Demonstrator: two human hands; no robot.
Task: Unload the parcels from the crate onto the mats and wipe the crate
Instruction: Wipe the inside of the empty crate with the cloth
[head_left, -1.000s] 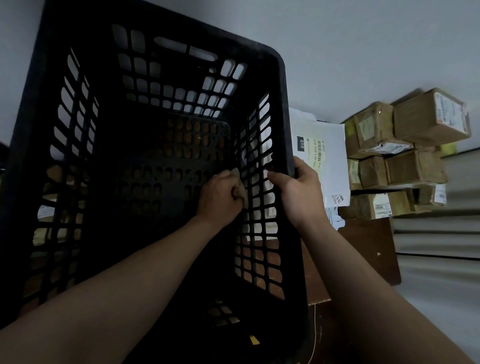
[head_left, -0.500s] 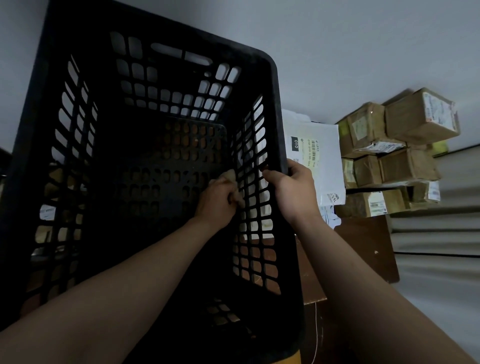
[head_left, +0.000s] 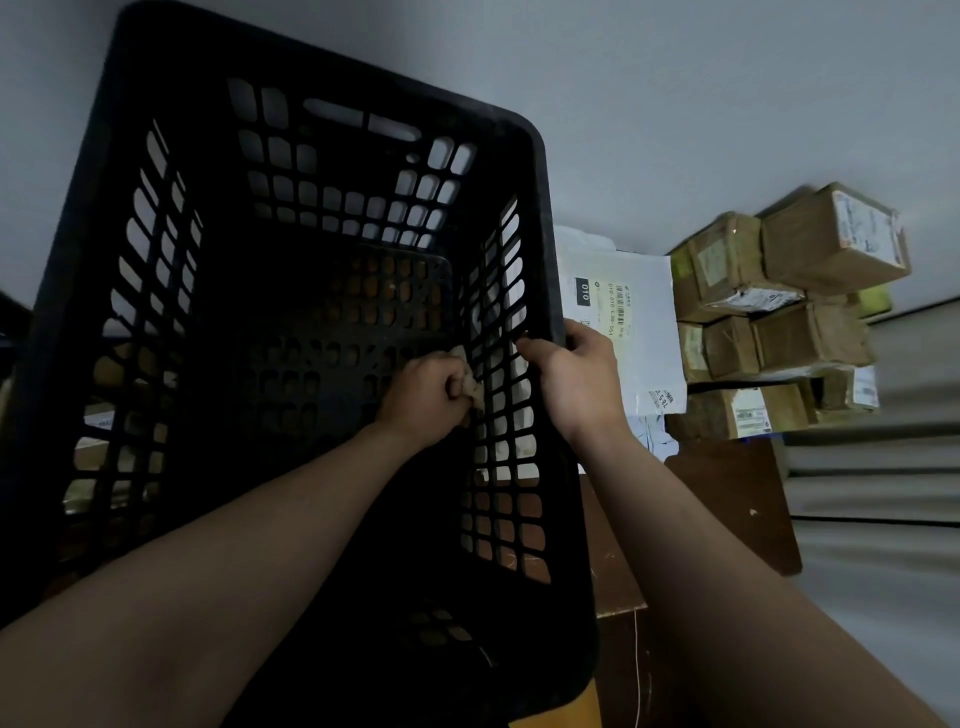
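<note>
As the crate (head_left: 332, 67) stands now: empty, opening facing you, filling 9 to 1 o'clock; nothing shows on its floor.
Unloading: looks done; the parcels sit outside it at 2 to 3 o'clock.
Wiping: under way. Going by the rag, you're on the inner right wall. Other walls, floor and rim probably remain. It's too dark to tell what's already clean.
Left hand (head_left: 423, 395): fist closed round a small pale rag (head_left: 470, 387), pressed on the right wall's lattice, dead centre.
Right hand (head_left: 576, 374): clamped over the right rim, thumb inside, fingers outside, steadying.
Parcels: white mailer (head_left: 623, 322) just beside the crate's right wall at 2 o'clock; cardboard boxes (head_left: 779, 312) stacked at 3 o'clock, against the mailer.
Mats: brown board (head_left: 727, 499) at 4 o'clock may be one; can't confirm.
In the way: your right hand covers a rim patch, so regrip to reach it. Slots could snag the rag.
</note>
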